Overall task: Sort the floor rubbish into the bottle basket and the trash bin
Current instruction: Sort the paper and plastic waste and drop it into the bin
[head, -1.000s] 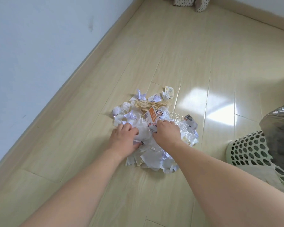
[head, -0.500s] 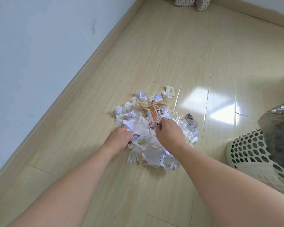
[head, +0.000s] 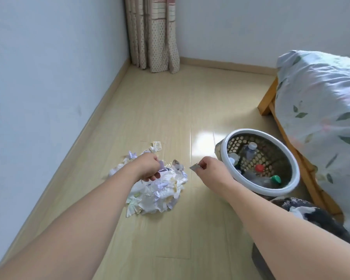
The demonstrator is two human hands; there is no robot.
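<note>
A heap of crumpled paper and plastic scraps (head: pixel 158 190) lies on the wooden floor. My left hand (head: pixel 149 167) hovers over the heap, fingers curled round a wad of paper scraps. My right hand (head: pixel 207 166) is lifted to the right of the heap and pinches a small carton piece (head: pixel 194 167), close to the bottle basket (head: pixel 291 185). The white-rimmed perforated basket holds several plastic bottles with red, green and white caps. The trash bin (head: pixel 315 217), lined with a dark bag and holding some white paper, stands at the lower right behind my right forearm.
A bed with a floral cover (head: pixel 321 110) on a wooden frame (head: pixel 271 106) fills the right side. A wall and skirting board (head: pixel 93 118) run along the left. A dotted curtain (head: pixel 153 37) hangs in the far corner. One paper scrap (head: pixel 157 146) lies just beyond the heap.
Both hands have lifted out of the heap holding scraps. My right hand moved right toward the basket with the carton piece. The view tilted up, showing basket, bin and bed.
</note>
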